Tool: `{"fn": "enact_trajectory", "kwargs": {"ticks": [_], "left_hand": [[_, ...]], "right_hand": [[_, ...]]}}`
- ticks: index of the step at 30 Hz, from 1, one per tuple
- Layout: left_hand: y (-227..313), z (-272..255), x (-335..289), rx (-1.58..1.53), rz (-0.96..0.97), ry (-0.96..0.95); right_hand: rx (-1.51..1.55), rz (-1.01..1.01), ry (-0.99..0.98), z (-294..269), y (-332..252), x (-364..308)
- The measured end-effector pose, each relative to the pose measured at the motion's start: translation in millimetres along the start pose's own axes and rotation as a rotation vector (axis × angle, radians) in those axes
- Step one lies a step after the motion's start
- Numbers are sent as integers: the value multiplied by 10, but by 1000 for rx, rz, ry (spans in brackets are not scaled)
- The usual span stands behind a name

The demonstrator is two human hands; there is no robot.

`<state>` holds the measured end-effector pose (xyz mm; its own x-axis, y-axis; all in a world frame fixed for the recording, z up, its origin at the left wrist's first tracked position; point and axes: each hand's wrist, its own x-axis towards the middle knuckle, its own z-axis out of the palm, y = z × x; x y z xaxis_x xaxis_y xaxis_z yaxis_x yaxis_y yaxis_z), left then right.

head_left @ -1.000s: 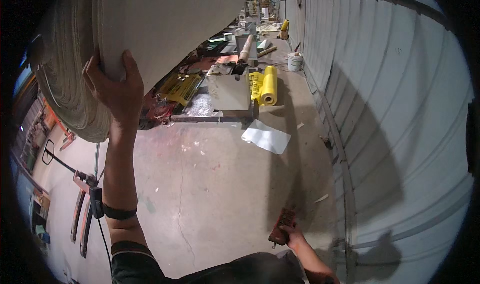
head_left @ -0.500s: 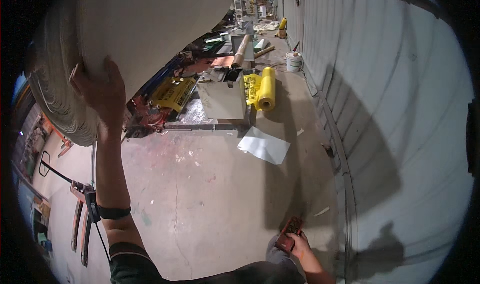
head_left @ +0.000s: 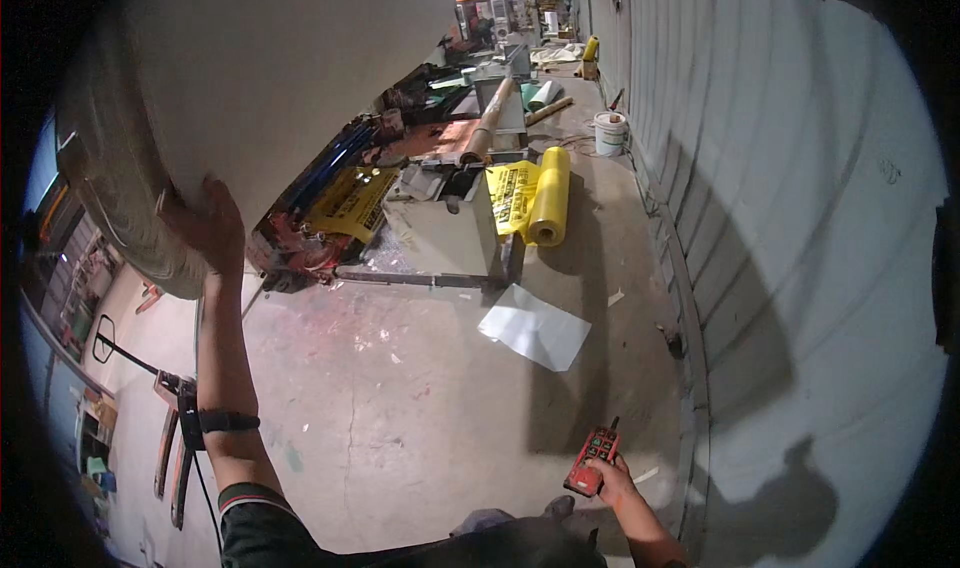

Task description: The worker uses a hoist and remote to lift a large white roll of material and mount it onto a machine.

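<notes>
A huge roll of off-white sheet material fills the upper left, its layered end turned toward the left edge. My left hand is raised against the lower edge of that roll, fingers spread and touching it. A dark band circles the left wrist. Low on the right, my right hand is wrapped round a red remote control with dark buttons and a short black aerial. The thumb lies over the buttons.
Ahead stands a machine with a pale box-shaped housing and a yellow film roll. A white sheet lies on the floor. A white bucket stands by the corrugated wall. A pallet jack is at left.
The remote control has come up and tilted, so its buttons and aerial show more plainly. My left hand stays on the big roll. The view has shifted slightly.
</notes>
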<state>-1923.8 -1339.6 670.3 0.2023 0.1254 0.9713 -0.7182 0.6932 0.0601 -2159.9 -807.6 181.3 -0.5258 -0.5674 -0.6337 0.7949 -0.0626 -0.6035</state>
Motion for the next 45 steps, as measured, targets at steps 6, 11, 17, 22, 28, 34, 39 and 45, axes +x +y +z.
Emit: {"fn": "enact_trajectory", "kwargs": {"ticks": [6,11,17,22,28,34,39,45], "left_hand": [[226,1009,-214,-57,70,29],[446,1843,-462,-27,104,76],[819,2758,-764,16,34,30],[1029,3569,-1017,0,89,56],[1304,4519,-1297,-49,95,64],[1618,5380,-1497,-64,106,73],[1903,6007,-1650,-92,157,69],[2174,6719,-1825,4,157,88]], "right_hand": [[62,7,5,70,-564,505],[75,12,-10,275,-909,996],[123,-35,-74,557,-1614,1810],[133,-37,-29,763,-2239,2455],[85,-112,51,1058,-2840,3256],[104,-91,-16,1258,-3277,3834],[-71,-38,12,1342,-3686,4414],[-164,-90,-14,884,-4124,5605]]}}
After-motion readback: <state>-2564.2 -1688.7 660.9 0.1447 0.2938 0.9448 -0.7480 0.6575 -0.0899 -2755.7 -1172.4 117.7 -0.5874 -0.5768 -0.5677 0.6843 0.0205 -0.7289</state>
